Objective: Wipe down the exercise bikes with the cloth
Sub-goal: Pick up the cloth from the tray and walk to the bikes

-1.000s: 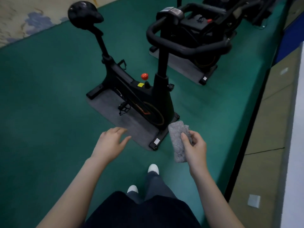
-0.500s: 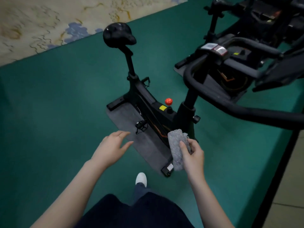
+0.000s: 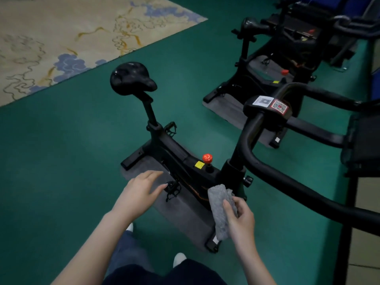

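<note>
Bottom centre, R hand (image 3: 240, 217) grips the folded grey cloth (image 3: 219, 206), thumb on top, cloth upright in front of the nearest bike (image 3: 181, 161); can't tell if it touches the frame. L hand (image 3: 139, 192) holds nothing, fingers loosely spread near the pedal (image 3: 172, 187). Bike sits on a grey mat (image 3: 185, 214), saddle (image 3: 131, 79) at far end, handlebar (image 3: 267, 171) sweeping right, 2nd bike (image 3: 267, 64) behind.
</note>
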A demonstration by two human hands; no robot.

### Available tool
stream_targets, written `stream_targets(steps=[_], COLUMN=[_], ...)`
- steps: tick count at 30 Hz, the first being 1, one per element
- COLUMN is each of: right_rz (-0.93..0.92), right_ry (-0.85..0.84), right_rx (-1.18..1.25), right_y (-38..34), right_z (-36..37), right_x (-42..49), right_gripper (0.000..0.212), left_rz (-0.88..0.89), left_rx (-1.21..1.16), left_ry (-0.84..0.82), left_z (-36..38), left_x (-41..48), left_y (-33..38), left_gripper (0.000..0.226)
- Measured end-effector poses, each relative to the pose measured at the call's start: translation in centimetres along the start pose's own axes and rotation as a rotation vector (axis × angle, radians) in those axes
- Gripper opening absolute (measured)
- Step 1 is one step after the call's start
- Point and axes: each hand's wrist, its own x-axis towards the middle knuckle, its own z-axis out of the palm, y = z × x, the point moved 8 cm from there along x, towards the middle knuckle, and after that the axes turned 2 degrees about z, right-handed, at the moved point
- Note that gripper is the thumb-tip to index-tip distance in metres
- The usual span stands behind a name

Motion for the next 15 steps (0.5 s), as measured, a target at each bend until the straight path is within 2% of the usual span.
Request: stream_targets(steps=[5,8,15], right_rz=[-0.002,0.03,0.099], right_ry=[0.154,0.296,0.623], right_rx=[0.046,0.092,0.215], right_y=[-2.4,-3.6,-5.4], right_z=[4.1,6.7,9.6], right_x=[0.0,-1.2,-6.1], right_gripper=[0.009,0.011,0.006], left_rz=[0.148,0.297,0.632], left_rx=[0.023,0.049,0.044], left_ry=[-0.076,-0.129,-0.215], left_z=[-2.5,-4.5,-7.2], left_x=[5.0,7.8,11.5], left_y=[-2.9,-3.9,-2.1], left_gripper=[0.05,0.05,0.055])
